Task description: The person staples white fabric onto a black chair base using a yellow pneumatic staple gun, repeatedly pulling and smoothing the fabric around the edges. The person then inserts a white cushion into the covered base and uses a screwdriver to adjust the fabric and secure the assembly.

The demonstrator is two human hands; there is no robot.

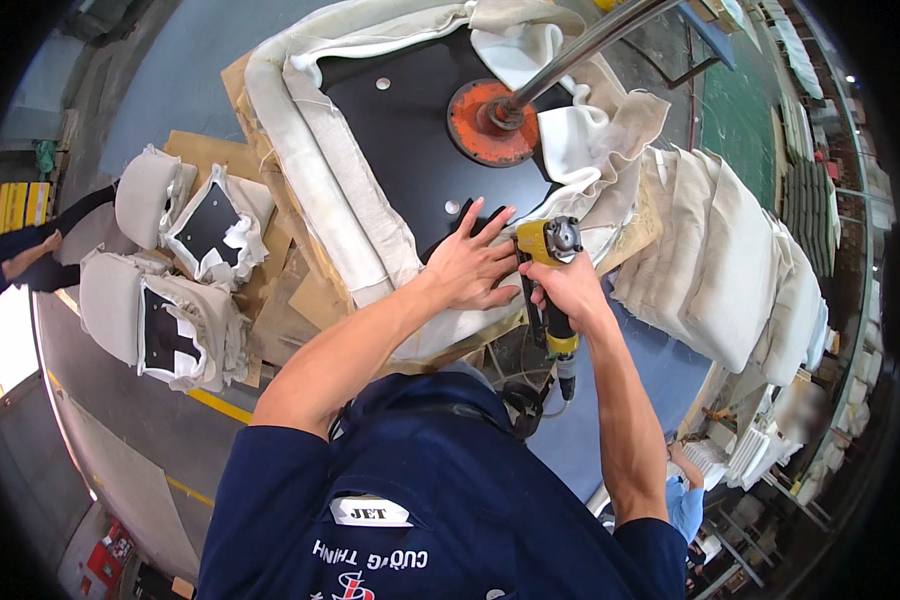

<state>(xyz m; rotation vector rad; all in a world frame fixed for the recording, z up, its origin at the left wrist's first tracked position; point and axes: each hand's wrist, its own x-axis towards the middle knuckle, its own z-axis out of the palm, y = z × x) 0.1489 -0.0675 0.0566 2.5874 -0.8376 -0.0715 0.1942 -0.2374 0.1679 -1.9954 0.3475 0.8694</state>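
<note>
In the head view, a seat cushion (pixel 370 150) is lying upside down on the table (pixel 660 370), its black underside board facing up and cream fabric (pixel 320 170) wrapping over its edges. An orange disc (pixel 480 130) on a metal rod (pixel 590 45) is pressing down on the board's middle.

The left hand (pixel 470 265) is lying flat on the near edge of the cushion, fingers spread apart and pressing the fabric onto the board, forearm reaching in from the lower left. The right hand (pixel 568 290) is gripping a yellow staple gun (pixel 550 275), fingers wrapped tightly around its handle; the gun's head is sitting just beside the left hand's fingertips at the cushion edge. Its nose is hidden behind the gun body, so contact with the fabric is probably there but cannot be confirmed.

To the left, finished cushions (pixel 160 270) are lying on cardboard. To the right, a stack of cream covers (pixel 730 260) is resting near the table's edge. The person's dark blue shirt is filling the lower frame.
</note>
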